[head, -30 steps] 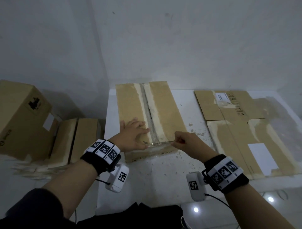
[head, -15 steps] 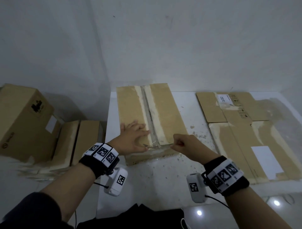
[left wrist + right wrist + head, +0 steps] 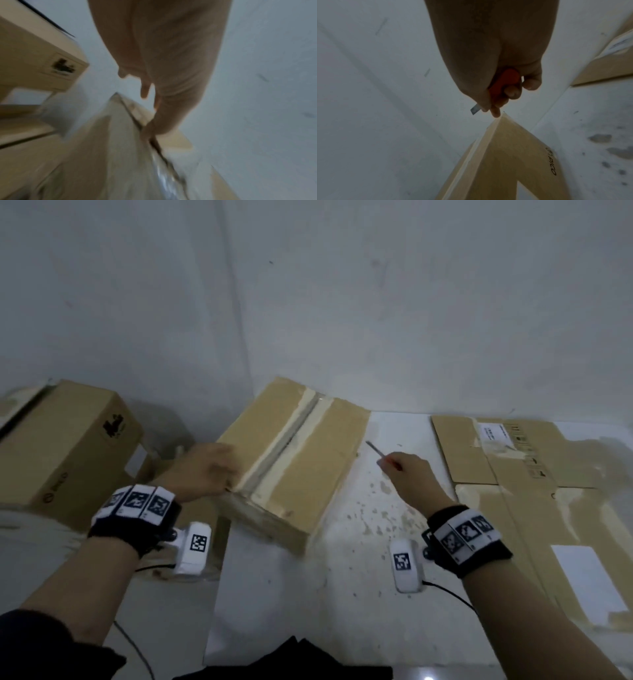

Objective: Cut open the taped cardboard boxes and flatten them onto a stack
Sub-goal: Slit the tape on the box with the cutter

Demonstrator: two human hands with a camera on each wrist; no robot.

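**Hands apart: one on the box, one gripping the cutter**

Cardboard box (image 3: 291, 460), sealed along its top seam with a strip of clear tape (image 3: 284, 440), sits askew on the white table (image 3: 342, 559), its far end close to the wall and its near corner pointing toward the person. The left hand (image 3: 202, 470) lies on the box's left top flap near the near end of the seam, wrist bent and forearm reaching in from the lower left; the left wrist view shows its fingers (image 3: 145, 89) loosely extended and the thumb at the edge of the seam, though blur hides whether it truly pinches the flap. The right hand (image 3: 407, 474) hangs above the table just right of the box, clear of it, fingers curled tight around a red-handled box cutter (image 3: 503, 83) whose blade (image 3: 375, 448) points away toward the wall. Flattened cardboard (image 3: 513, 474) lies spread on the table's right side. Off the table's left edge stand two more boxes (image 3: 68, 446), one stacked on the other.
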